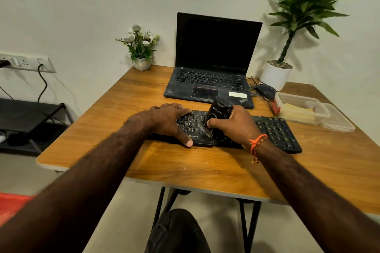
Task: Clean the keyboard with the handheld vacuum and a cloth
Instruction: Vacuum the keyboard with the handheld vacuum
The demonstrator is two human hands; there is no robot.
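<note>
A black keyboard [273, 129] lies across the wooden table [115, 113], in front of an open laptop. My left hand [164, 119] rests on the keyboard's left end, fingers spread over the keys and thumb at the front edge. My right hand [234, 125] grips a small black handheld vacuum [218, 111], tilted so that its clear brush nozzle [206, 130] touches the keys near the keyboard's middle. No cloth is in view.
Behind the keyboard stands a dusty black laptop [209, 80]. A mouse [265, 91] with a cable lies at its right. A clear plastic container [302, 107] and lid sit at the right. A small flower pot [141, 63] and a large potted plant [276, 76] stand at the back.
</note>
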